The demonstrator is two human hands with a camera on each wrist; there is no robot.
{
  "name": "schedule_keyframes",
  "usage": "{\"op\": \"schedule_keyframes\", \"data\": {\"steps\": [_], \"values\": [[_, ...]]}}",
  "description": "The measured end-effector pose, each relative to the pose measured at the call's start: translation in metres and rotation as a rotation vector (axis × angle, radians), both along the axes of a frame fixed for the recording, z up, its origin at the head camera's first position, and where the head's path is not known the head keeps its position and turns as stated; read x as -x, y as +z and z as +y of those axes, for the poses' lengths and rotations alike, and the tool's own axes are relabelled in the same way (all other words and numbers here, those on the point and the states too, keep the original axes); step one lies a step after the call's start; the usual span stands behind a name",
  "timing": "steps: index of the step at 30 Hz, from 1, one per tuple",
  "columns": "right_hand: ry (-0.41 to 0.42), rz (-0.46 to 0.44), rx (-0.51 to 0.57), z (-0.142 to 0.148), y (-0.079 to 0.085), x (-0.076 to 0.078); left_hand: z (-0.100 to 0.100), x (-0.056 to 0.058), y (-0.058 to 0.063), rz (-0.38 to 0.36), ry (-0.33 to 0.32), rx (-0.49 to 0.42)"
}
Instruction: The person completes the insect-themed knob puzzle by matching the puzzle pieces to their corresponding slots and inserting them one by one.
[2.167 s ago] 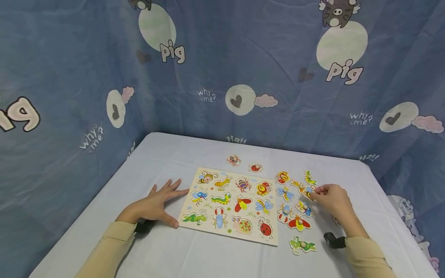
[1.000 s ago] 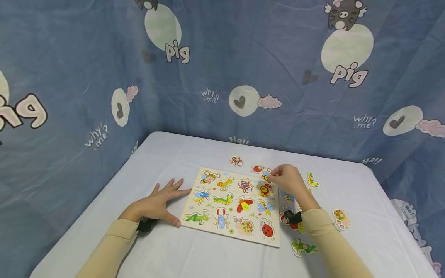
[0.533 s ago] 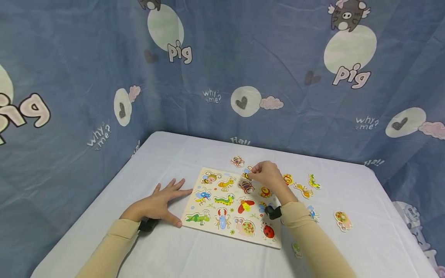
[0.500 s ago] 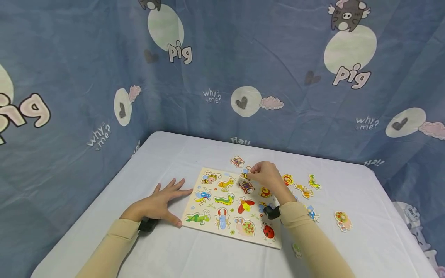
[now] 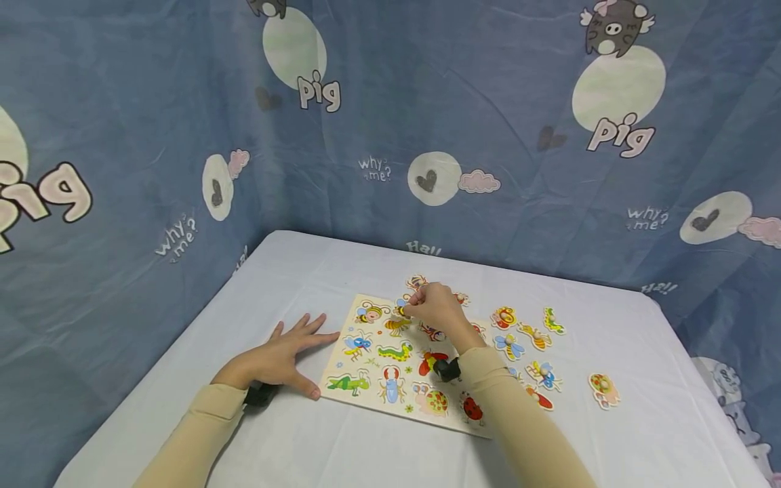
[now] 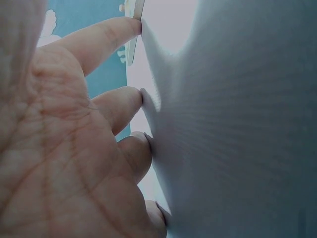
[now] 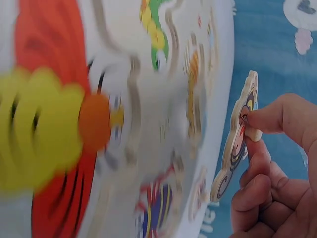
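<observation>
My right hand [image 5: 436,308] pinches a bee puzzle piece [image 7: 237,134] by its small wooden knob, between thumb and finger. In the head view the bee piece lies over the far edge of the wooden puzzle board [image 5: 368,402], just right of the bee picture [image 5: 370,312] in the corner. Fingers spread, my left hand [image 5: 277,356] rests on the white cloth, its index fingertip and thumb at the board's left edge. The left wrist view shows its fingertips [image 6: 133,25] down on the surface. My right forearm hides part of the board's right side.
Loose insect pieces lie right of the board, among them a caterpillar [image 5: 553,320], a dragonfly [image 5: 509,347] and a snail [image 5: 603,390]. A spider piece [image 5: 417,282] and a ladybird piece [image 5: 462,298] lie beyond the far edge. A blue patterned curtain [image 5: 342,190] stands behind the table.
My right hand has picked up the bee piece from the loose pieces on the right and carried it left, across the board's far edge. My left hand stays at the board.
</observation>
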State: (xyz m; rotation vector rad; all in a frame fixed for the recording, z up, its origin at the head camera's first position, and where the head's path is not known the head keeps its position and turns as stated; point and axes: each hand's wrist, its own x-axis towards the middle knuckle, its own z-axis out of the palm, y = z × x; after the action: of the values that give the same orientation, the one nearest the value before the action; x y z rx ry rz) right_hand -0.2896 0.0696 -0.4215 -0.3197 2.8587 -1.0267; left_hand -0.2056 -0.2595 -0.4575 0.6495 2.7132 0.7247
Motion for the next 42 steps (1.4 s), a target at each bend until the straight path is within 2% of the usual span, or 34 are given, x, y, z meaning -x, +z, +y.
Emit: {"op": "schedule_keyframes", "data": {"steps": [11,20,29,42], "values": [[0.056,0.014,-0.032,-0.04,-0.012,0.006,0.001,0.0,0.0,-0.005,0.006,0.017],[0.051,0.021,-0.066,-0.06,-0.017,0.007,0.002,-0.002,0.004,-0.005,0.006,0.014],[0.052,0.001,-0.099,-0.072,-0.019,0.009,0.001,-0.003,0.004,0.002,0.004,0.013],[0.068,0.003,-0.079,-0.076,-0.016,0.007,0.002,-0.003,0.005,0.002,0.0,0.013]]}}
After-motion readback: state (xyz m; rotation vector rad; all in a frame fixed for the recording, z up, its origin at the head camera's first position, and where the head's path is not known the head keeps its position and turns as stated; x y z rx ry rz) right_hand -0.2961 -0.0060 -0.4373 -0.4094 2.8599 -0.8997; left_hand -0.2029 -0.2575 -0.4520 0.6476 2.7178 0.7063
